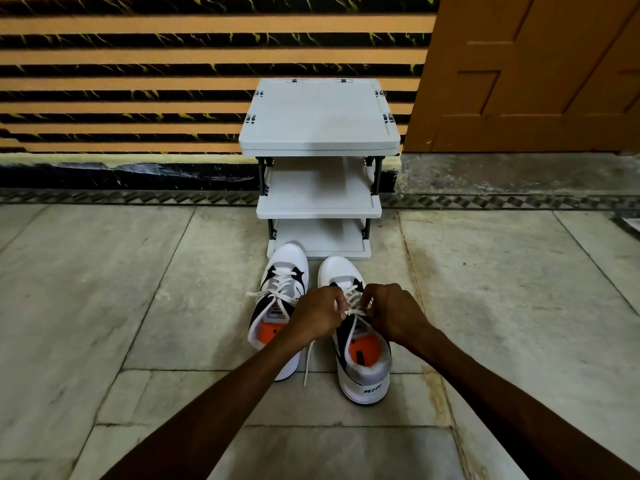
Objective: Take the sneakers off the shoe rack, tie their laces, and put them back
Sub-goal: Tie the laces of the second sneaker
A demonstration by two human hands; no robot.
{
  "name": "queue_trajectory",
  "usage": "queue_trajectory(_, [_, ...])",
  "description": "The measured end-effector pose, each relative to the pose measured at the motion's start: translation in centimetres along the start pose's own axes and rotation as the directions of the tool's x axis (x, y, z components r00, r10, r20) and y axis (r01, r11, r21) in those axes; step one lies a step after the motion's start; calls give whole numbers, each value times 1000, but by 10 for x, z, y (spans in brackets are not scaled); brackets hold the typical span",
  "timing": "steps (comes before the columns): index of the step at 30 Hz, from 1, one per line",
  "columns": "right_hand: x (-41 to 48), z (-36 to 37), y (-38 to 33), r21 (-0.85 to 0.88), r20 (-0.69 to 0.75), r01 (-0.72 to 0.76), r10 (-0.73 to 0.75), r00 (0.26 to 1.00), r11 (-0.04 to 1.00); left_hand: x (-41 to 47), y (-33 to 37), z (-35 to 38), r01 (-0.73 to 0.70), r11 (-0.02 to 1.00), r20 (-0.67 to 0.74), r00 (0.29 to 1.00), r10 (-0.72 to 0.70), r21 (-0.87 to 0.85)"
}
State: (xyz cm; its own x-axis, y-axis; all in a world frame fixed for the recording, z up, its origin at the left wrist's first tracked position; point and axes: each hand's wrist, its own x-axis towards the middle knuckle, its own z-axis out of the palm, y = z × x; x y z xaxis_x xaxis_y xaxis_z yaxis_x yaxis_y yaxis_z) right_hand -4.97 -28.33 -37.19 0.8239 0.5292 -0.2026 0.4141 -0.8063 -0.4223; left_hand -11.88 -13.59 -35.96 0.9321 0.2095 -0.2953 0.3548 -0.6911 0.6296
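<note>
Two white, grey and black sneakers with orange insoles stand side by side on the stone floor, toes toward a grey shoe rack (318,116). The left sneaker (280,282) has a bow in its laces. Above the tongue of the right sneaker (363,372) my left hand (317,315) and my right hand (391,315) each pinch its white laces (353,311). One loose lace end (309,362) trails down onto the floor between the shoes. My left forearm hides the heel of the left sneaker.
The rack has three shelves, none holding shoes, and stands against a striped orange and black wall (138,81). A brown wooden door (536,71) is at the right. Marble floor slabs (104,306) spread out on both sides of the shoes.
</note>
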Motion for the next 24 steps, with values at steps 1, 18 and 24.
queue_trajectory(1, [0, 0, 2, 3, -13, 12, -12, 1000, 1000, -1, 0, -1, -13, 1000, -8, 1000, 13, 7])
queue_trajectory(18, [-12, -9, -6, 118, -44, 2, 3, 999, 993, 4, 26, -7, -5, 990, -90, 996, 17, 139])
queue_trajectory(24, [-17, -4, -12, 128, -135, -19, 37, 990, 992, 1, 19, -2, -10, 966, -136, 990, 47, 259])
